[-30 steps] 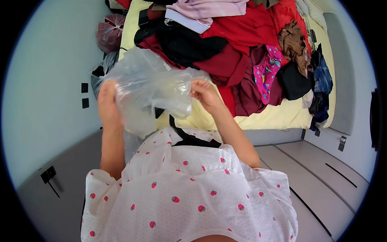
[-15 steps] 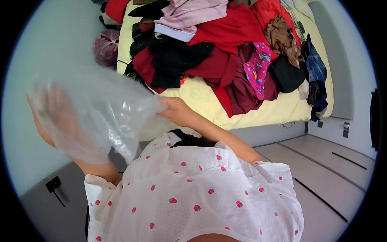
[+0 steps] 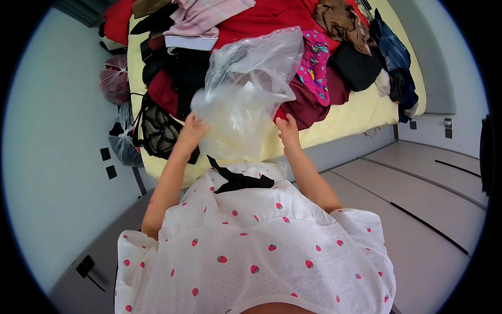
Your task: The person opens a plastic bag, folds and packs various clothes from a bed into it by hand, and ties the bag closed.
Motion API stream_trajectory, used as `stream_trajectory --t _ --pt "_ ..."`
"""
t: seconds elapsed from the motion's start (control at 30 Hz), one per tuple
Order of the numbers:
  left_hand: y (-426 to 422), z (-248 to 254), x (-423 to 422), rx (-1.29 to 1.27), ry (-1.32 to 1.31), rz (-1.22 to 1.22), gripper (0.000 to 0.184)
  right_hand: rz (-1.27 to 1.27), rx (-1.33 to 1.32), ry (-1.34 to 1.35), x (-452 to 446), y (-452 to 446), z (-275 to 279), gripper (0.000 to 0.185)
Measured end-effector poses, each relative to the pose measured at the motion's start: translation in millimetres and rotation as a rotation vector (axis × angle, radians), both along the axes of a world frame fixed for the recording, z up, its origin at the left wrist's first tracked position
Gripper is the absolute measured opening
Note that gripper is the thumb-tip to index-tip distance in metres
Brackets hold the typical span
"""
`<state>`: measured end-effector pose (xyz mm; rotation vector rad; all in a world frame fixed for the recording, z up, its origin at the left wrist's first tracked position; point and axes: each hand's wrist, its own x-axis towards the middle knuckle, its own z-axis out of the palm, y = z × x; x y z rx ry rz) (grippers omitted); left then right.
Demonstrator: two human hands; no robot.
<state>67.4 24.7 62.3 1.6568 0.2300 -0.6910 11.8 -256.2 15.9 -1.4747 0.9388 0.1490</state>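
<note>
A clear plastic bag (image 3: 246, 99) is spread in front of me, over the clothes and the near edge of the bed. Its lower part is smeared by motion. My left hand (image 3: 192, 135) is beside the bag's left edge, fingers apart, and whether they touch the plastic I cannot tell. On the other side, my right hand (image 3: 288, 132) is raised with its fingers spread, a little away from the bag. Dark red cloth (image 3: 314, 104) lies just beyond that hand. A black strappy garment or bag (image 3: 157, 125) rests left of my left hand.
The yellow-sheeted bed (image 3: 361, 115) bears heaped clothes: a pink striped garment (image 3: 206, 15), a bright pink patterned piece (image 3: 315, 68), a brown one (image 3: 345, 26) and jeans (image 3: 392, 47). Tied plastic bags (image 3: 115, 78) stand along the left wall. Grey cabinets (image 3: 408, 183) are at right.
My left hand has come out of the plastic bag and my right hand has let go of its edge. The bag has moved right and onto the bed; the view has shifted slightly.
</note>
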Motion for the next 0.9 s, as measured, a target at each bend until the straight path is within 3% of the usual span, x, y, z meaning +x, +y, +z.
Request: stream_trajectory --t 0.13,0.27,0.37,0.4,0.5,0.53,0.57,0.67,0.73,0.8,0.87,0.9 --pt "-22.2 -12.8 -7.0 -0.176 -0.056 0.026 0.080 0.078 -0.143 -0.317 3.2 -4.8 18.0 0.080" --pt "-40.6 43.5 5.6 -0.193 -0.104 -0.047 0.077 0.083 -0.228 -0.547 32.9 -8.8 43.1 0.083" --pt "-51.3 55.4 11.0 -0.177 -0.171 -0.225 0.060 -0.066 -0.206 -0.445 57.0 -16.7 65.7 0.076" --pt "-55.1 57.7 10.9 -0.178 -0.177 -0.319 0.054 -0.021 -0.338 -0.428 65.1 -20.7 66.4 0.073" --pt "-73.8 60.3 0.4 -0.219 -0.229 -0.613 0.035 0.454 -0.783 -0.179 83.3 -34.2 62.8 0.071" --pt "-81.2 54.9 -4.5 -0.213 -0.277 -0.744 0.034 0.515 -0.986 -0.117 83.9 -27.9 64.5 0.055" --pt "-87.5 48.8 -9.3 -0.204 -0.327 -0.874 0.033 0.619 -0.944 -0.052 86.7 -30.0 53.3 0.051" --pt "-94.0 25.5 -25.6 -0.386 0.024 -0.764 0.026 0.816 -0.709 0.076 95.4 -31.1 8.6 0.039" --pt "-83.6 20.2 -25.1 -0.215 0.079 -0.347 0.023 0.791 -0.423 0.079 89.8 -13.0 2.9 0.031" --pt "-74.4 23.1 -16.9 -0.081 0.107 0.023 0.022 0.822 -0.349 -0.355 74.1 7.6 2.9 0.027" --pt "-65.4 35.1 -3.9 0.021 0.110 0.345 0.023 0.665 -0.040 -0.313 62.4 36.4 44.4 0.026" --pt "-57.0 28.7 1.6 -0.083 0.086 0.366 0.024 0.584 0.112 -0.289 59.7 47.0 68.2 0.026"
